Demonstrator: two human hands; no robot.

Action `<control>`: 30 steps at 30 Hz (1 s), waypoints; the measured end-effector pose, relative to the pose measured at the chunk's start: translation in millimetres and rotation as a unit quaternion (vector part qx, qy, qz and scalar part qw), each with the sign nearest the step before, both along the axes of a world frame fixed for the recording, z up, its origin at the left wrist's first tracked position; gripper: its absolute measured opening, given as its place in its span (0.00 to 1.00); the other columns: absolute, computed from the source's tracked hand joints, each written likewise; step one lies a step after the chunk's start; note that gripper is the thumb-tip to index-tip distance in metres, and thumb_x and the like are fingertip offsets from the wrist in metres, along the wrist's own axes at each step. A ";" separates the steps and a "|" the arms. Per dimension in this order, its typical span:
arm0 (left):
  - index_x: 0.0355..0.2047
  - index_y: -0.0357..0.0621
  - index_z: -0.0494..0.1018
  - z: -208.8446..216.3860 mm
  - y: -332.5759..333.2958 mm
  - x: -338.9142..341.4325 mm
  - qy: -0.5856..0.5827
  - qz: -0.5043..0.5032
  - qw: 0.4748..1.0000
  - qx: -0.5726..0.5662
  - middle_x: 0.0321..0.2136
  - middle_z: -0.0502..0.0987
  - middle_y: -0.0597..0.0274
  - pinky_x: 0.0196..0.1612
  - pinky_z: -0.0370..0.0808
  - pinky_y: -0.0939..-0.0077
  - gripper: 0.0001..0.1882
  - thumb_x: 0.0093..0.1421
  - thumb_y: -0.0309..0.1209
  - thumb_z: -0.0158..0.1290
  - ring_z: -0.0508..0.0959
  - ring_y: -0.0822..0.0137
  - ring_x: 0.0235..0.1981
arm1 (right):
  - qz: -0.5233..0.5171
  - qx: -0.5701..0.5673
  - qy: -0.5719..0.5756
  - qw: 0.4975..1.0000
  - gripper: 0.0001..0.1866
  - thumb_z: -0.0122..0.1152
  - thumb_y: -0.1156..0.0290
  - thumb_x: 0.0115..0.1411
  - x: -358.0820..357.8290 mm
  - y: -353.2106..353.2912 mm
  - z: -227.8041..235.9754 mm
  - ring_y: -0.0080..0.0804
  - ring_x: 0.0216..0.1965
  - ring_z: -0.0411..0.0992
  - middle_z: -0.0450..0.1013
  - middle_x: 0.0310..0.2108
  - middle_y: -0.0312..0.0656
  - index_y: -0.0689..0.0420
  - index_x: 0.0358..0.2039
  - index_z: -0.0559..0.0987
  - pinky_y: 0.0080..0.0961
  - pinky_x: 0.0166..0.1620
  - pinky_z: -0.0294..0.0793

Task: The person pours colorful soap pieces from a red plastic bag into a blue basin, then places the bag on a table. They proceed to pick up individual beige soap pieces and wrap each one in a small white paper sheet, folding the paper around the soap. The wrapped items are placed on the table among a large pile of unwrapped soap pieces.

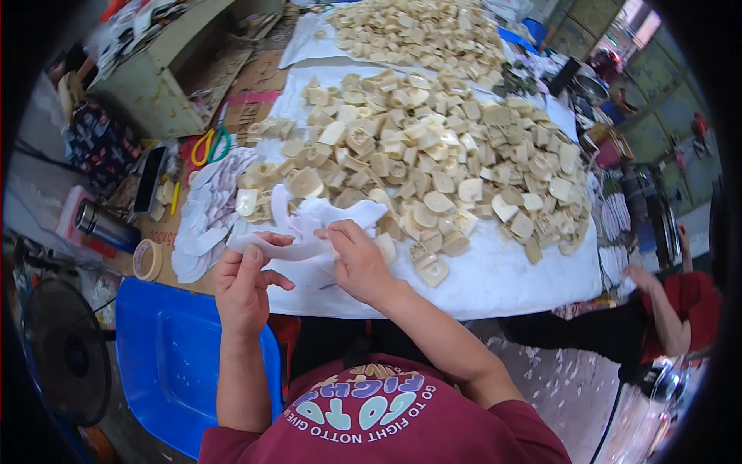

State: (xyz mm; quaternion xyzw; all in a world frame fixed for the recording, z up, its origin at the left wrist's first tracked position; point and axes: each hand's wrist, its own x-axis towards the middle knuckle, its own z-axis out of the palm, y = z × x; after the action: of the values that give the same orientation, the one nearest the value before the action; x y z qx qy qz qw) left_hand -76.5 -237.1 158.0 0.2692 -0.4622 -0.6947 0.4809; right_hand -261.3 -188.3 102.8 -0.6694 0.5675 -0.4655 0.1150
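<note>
Between my hands stretches a thin, pale white strip (297,250), soft and curved like cut fabric or paper; its exact kind I cannot make out. My left hand (246,282) pinches one end between thumb and fingers. The fingers of my right hand (362,263) are closed at the other end, their tips partly hidden. Just beyond lie more crumpled white pieces (352,215). They rest against a big heap of cream and beige cup-like moulded pieces (417,162), spread over a white cloth (510,290) on the table.
Left of my hands lie layered white cut pieces (202,224), a tape roll (147,259), scissors (210,147), a phone (150,179) and a dark flask (107,226). Below are a blue plastic tub (166,348) and a fan (66,352). At right a person in red (696,309) bends.
</note>
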 end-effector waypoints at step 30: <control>0.51 0.35 0.69 -10.2 45.0 -119.0 0.103 -0.128 0.958 0.236 0.47 0.75 0.52 0.51 0.76 0.67 0.16 0.65 0.29 0.48 0.76 0.62 0.48 | -0.052 0.022 -0.387 0.921 0.19 0.60 0.84 0.54 -71.0 108.6 67.2 0.33 0.46 0.74 0.75 0.46 0.47 0.65 0.47 0.73 0.27 0.50 0.73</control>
State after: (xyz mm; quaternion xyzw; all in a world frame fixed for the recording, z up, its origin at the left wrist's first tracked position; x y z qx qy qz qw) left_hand -195.5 -192.1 147.8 0.2403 -0.2637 -0.8639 0.3555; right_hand -332.2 -79.7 169.9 -0.4040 0.5232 -0.6807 0.3157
